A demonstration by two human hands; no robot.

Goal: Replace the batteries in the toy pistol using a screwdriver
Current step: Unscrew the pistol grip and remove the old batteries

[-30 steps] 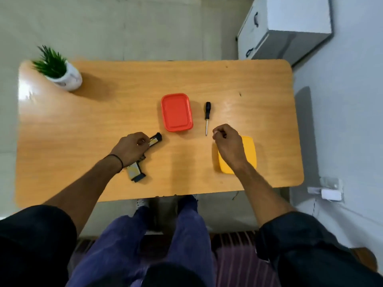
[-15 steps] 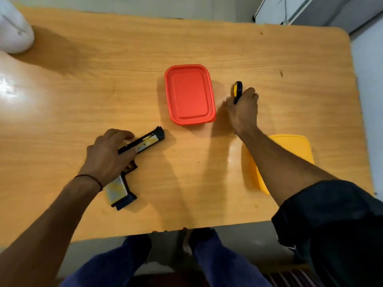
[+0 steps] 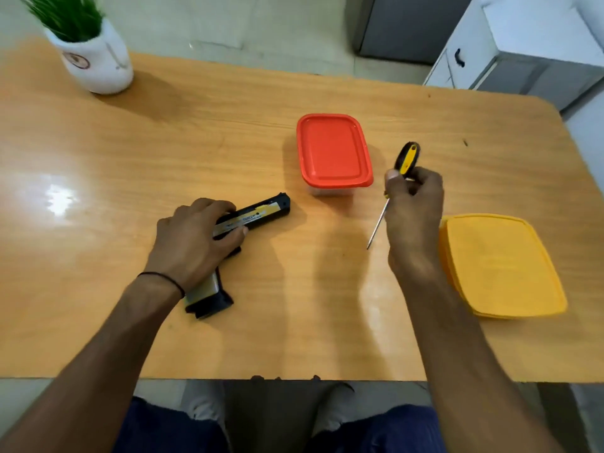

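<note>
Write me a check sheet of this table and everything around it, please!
Surface: wooden table, glossy, with light glare on the left.
Job's things: toy pistol lies flat on the table; screwdriver is held with its shaft slanting down. No batteries seen.
Clutter: red-lidded box, yellow box, potted plant at the far left corner.
Hands: left hand grips the toy pistol; right hand holds the screwdriver by its handle.
Cables: nothing seen.
Surroundings: white cabinet at the far right, pale floor.

L hand point(image 3: 192, 240) grips toy pistol point(image 3: 261, 212), R hand point(image 3: 413, 204) holds screwdriver point(image 3: 407, 158) raised
</note>
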